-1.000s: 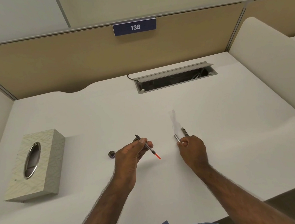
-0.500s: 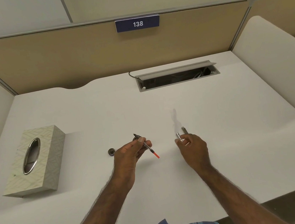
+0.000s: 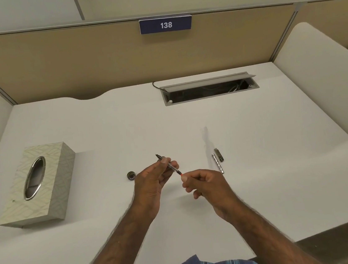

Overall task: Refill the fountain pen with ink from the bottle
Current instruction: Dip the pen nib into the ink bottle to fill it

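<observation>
My left hand (image 3: 153, 181) pinches the inner part of the fountain pen (image 3: 174, 168), a thin dark section with the nib pointing away and a red tip toward me. My right hand (image 3: 205, 182) has its thumb and forefinger at the red end of that part. Two loose pen pieces lie on the desk to the right: a silver patterned barrel (image 3: 217, 163) and a darker cap (image 3: 218, 154). A small round dark cap or ink bottle (image 3: 131, 175) sits on the desk left of my left hand; I cannot tell which it is.
The white desk (image 3: 260, 165) carries a pale tissue box (image 3: 37, 183) with an oval metal opening at the left. An open cable tray (image 3: 209, 88) is set in the desk's far side. Partition walls close off the back and both sides.
My right hand left the two pen pieces on the desk and moved left to the red end of the pen part held in my left hand. The left hand stayed put.
</observation>
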